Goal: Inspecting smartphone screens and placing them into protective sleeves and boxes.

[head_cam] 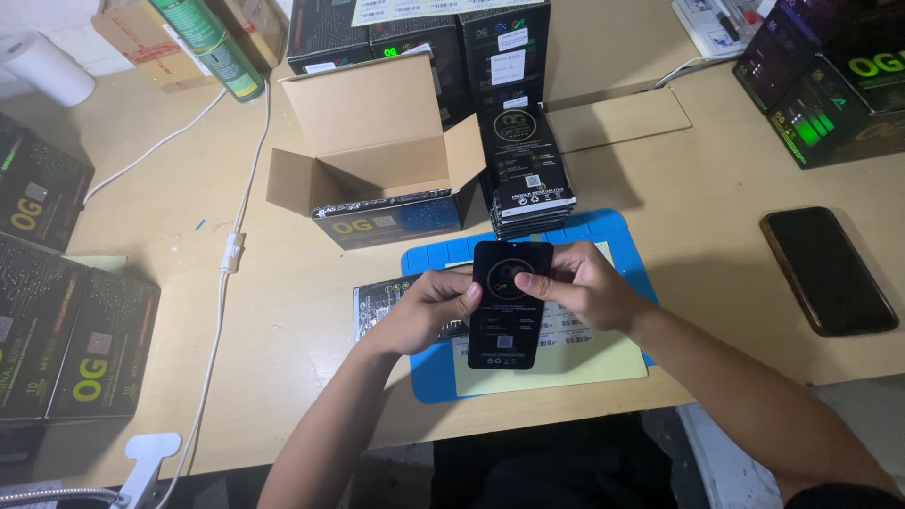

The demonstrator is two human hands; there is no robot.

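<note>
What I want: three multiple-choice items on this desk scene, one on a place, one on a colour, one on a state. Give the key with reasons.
1. Where is the phone?
A. On the blue mat
B. On the bare table, at the person's right
C. Inside the open box

2. What colour is the mat?
A. Blue
B. Red
C. Grey

3. How is the cardboard box by the mat?
A. Taped shut
B. Crushed flat
C. Open, flaps up

Key: 1 B, it lies alone at the right. 2 A, blue shows under the left hand and right hand, which hold the black packet. 3 C, flaps stand up.

Open box (377,179) and packet stack (528,170) block the far side.
</note>
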